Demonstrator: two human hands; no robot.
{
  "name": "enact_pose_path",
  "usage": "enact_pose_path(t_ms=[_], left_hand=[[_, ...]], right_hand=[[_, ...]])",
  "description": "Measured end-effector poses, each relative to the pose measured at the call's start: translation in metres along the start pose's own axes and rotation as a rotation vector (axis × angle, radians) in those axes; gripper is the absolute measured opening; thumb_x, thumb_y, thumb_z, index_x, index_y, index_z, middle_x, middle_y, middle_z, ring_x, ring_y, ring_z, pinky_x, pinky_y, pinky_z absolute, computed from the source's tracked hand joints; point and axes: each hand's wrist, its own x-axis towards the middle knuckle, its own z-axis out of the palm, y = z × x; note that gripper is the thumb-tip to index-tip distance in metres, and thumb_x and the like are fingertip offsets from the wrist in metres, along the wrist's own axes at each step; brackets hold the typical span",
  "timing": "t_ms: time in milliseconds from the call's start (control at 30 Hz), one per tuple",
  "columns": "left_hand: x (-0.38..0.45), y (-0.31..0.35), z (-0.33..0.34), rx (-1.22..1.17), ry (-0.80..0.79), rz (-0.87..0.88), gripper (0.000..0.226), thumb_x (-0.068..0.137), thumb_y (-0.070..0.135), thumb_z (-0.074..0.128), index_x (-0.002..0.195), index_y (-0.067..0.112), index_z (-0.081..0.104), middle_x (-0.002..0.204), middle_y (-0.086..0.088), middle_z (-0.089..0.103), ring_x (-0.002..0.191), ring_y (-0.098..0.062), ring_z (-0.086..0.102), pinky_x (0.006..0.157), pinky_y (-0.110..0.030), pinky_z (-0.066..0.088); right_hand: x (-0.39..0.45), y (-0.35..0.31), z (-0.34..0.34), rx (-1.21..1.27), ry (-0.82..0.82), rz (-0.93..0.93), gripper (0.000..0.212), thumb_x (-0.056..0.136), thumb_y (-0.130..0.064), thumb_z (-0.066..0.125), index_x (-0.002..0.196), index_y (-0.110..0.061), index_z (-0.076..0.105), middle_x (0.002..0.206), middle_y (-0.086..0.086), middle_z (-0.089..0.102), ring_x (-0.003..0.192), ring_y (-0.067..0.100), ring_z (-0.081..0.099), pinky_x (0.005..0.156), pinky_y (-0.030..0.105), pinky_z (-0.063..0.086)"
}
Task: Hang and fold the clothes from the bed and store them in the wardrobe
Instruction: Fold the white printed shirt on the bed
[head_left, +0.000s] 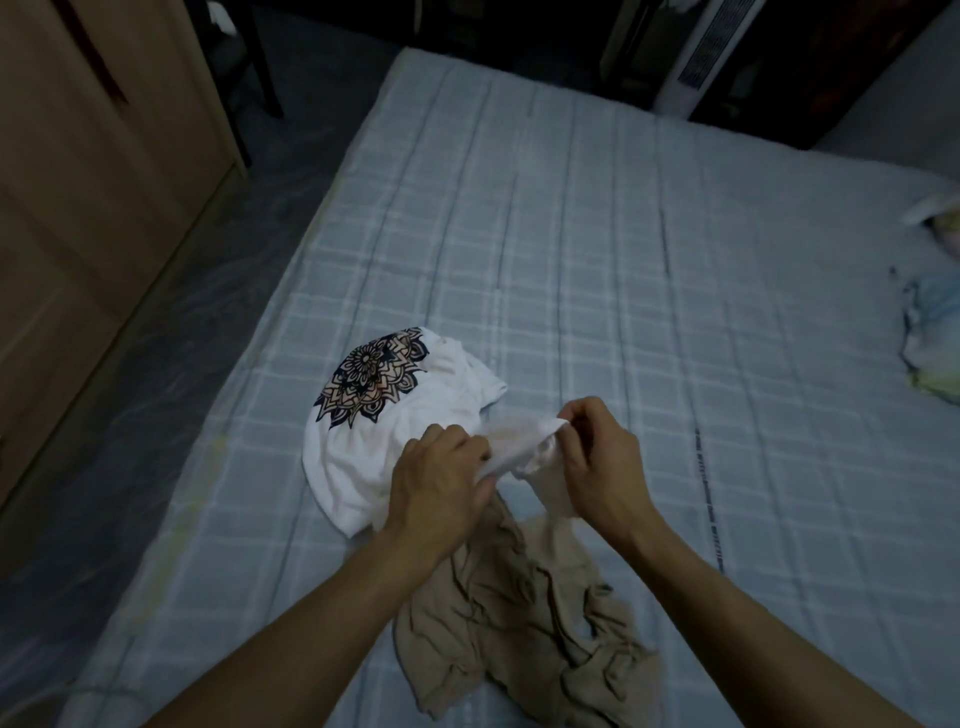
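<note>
Leftmost, I see the wardrobe (93, 218), well apart from the bed (597, 249). Near the bed's left edge lies the white printed shirt (363, 415). My left hand (441, 478) pinches its lifted edge; just right, my right hand (597, 462) pinches the same edge, fingers curled. The held strip runs left to right between them. A beige garment (519, 613) lies crumpled below.

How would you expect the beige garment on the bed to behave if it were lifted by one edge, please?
The beige garment lies in many soft creases on the bed, so it would probably hang limp. The cloth looks thin, so likely light. Being crumpled, it may unfold unevenly and drag.
</note>
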Motion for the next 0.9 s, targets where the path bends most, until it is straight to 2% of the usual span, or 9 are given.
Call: enact_pose_path(t_ms=[133,233,400,467,567,633,767,900], left_hand=[[0.002,0.038,-0.023,-0.074,0.027,-0.027,0.009,0.084,0.021,0.067,0.083,0.014,0.062,0.079,-0.003,0.06,0.078,-0.029,0.057,0.067,-0.044,0.046],[0.008,0.07,-0.05,-0.151,0.118,-0.044,0.006,0.088,0.018,0.064,0.086,0.016,0.058,0.079,-0.001,0.057,0.072,-0.026,0.055,0.064,-0.043,0.046],[0.025,0.135,-0.105,-0.143,0.232,0.024,0.007,0.089,0.016,0.062,0.087,0.022,0.06,0.081,0.003,0.059,0.075,-0.023,0.056,0.066,-0.04,0.046],[0.025,0.167,-0.127,-0.122,0.257,0.07,0.008,0.089,0.013,0.063,0.088,0.021,0.062,0.083,0.001,0.06,0.077,-0.023,0.058,0.068,-0.039,0.047],[0.019,0.222,-0.154,-0.069,0.276,0.148,0.008,0.088,0.01,0.065,0.087,0.018,0.065,0.082,-0.001,0.061,0.077,-0.023,0.059,0.069,-0.038,0.047],[0.014,0.261,-0.167,-0.039,0.289,0.188,0.007,0.087,0.01,0.065,0.087,0.017,0.067,0.082,-0.001,0.063,0.077,-0.022,0.06,0.07,-0.038,0.048],[0.002,0.332,-0.186,-0.059,0.305,0.248,0.007,0.086,0.008,0.068,0.085,0.015,0.068,0.081,0.0,0.066,0.077,-0.018,0.061,0.071,-0.037,0.049],[-0.004,0.395,-0.198,-0.109,0.298,0.302,0.008,0.086,0.011,0.072,0.082,0.017,0.07,0.076,0.004,0.068,0.071,-0.012,0.062,0.066,-0.025,0.047]], right_hand=[[-0.004,-0.025,-0.058,0.014,0.084,-0.058,0.011,0.099,-0.015,0.051,0.092,-0.023,0.053,0.075,-0.007,0.063,0.071,0.005,0.061,0.058,0.013,0.044],[-0.011,-0.037,-0.101,0.052,0.131,-0.077,0.01,0.099,-0.015,0.051,0.092,-0.022,0.054,0.077,-0.006,0.063,0.071,0.008,0.061,0.059,0.018,0.046],[-0.026,-0.05,-0.187,0.008,0.18,-0.189,0.012,0.094,-0.011,0.059,0.086,-0.02,0.059,0.074,-0.008,0.064,0.071,0.004,0.061,0.062,0.008,0.04],[-0.038,-0.053,-0.227,-0.033,0.168,-0.256,0.012,0.092,-0.01,0.063,0.083,-0.018,0.062,0.072,-0.006,0.064,0.069,0.007,0.06,0.063,0.012,0.042],[-0.06,-0.052,-0.282,-0.099,0.136,-0.343,0.01,0.092,-0.01,0.064,0.083,-0.014,0.065,0.076,-0.002,0.065,0.072,0.012,0.061,0.069,0.025,0.046],[-0.073,-0.049,-0.315,-0.113,0.143,-0.379,0.01,0.092,-0.01,0.064,0.083,-0.014,0.065,0.078,-0.002,0.064,0.073,0.014,0.059,0.069,0.027,0.045],[-0.095,-0.041,-0.369,-0.127,0.204,-0.387,0.009,0.093,-0.014,0.062,0.084,-0.013,0.063,0.079,-0.001,0.063,0.075,0.016,0.058,0.07,0.031,0.047],[-0.112,-0.033,-0.413,-0.152,0.271,-0.362,0.011,0.092,-0.017,0.063,0.082,-0.012,0.063,0.077,-0.001,0.063,0.072,0.017,0.057,0.069,0.037,0.049]])
